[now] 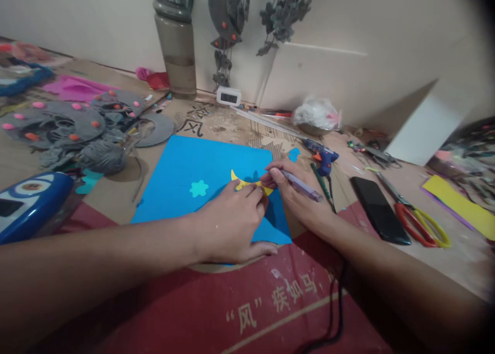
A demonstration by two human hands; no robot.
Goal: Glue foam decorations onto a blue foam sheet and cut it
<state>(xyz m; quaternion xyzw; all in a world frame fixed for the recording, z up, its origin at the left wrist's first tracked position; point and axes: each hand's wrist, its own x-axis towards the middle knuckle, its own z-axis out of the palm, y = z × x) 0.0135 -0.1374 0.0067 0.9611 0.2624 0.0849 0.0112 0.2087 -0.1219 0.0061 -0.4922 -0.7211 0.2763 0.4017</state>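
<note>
A blue sheet (pixel 216 158) lies flat in front of me, with a yellow crescent moon cutout (pixel 234 176) on it. My left hand (pixel 232 222) rests palm down on the sheet, its fingertips pressing on the crescent and hiding part of it. Held in my right hand (pixel 296 196) is a purple pen (pixel 303 187). Its tip end is at the crescent's right side, mostly hidden by my fingers. Left of my left hand, a turquoise flower-shaped cutout (pixel 199 188) lies on the same sheet.
A black phone (pixel 379 209) and scissors (pixel 415 222) lie right of my arm. Beyond my right hand are a glue gun (pixel 325 157) and its cable. Grey felt crescents (pixel 73 122), yarn (pixel 102 157) and a blue device (pixel 36 199) crowd the left. A bottle (pixel 178 54) stands behind.
</note>
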